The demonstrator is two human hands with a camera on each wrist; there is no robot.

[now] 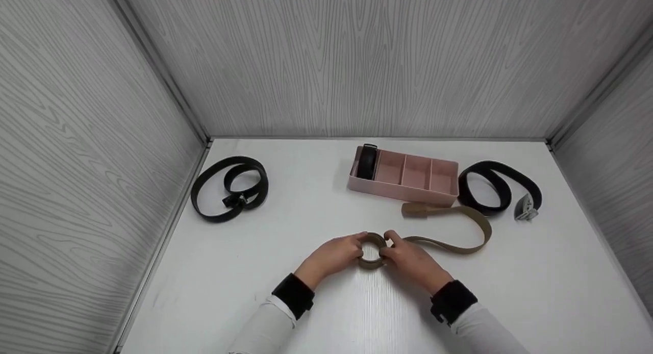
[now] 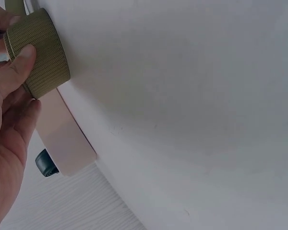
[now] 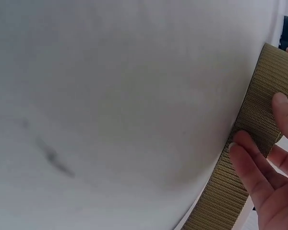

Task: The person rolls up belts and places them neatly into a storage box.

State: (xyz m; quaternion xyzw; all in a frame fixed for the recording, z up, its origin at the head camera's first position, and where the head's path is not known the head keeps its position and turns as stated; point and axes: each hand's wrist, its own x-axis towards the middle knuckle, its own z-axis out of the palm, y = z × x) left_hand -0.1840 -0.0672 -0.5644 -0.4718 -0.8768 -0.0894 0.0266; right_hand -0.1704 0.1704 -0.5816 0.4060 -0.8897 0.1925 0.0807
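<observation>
A tan woven webbing belt [image 1: 371, 264] is partly wound into a ring standing on its edge on the white table. My left hand [image 1: 334, 254] grips the ring's left side; in the left wrist view its thumb lies on the outside of the coil [image 2: 48, 57]. On the ring's right side my right hand [image 1: 410, 259] holds the webbing, thumb and fingers on the band [image 3: 225, 187] in the right wrist view. From there the loose length [image 1: 479, 229] curves right and back to a flat tan end [image 1: 416, 210] in front of the pink box.
Behind my hands stands a pink divided box [image 1: 403, 193], with a rolled black belt [image 1: 367, 162] in its leftmost compartment. One loosely coiled black belt [image 1: 204, 211] lies at the left, another black belt [image 1: 484, 208] with a silver buckle [image 1: 525, 208] at the right. Wood-grain walls [image 1: 326, 63] enclose the table.
</observation>
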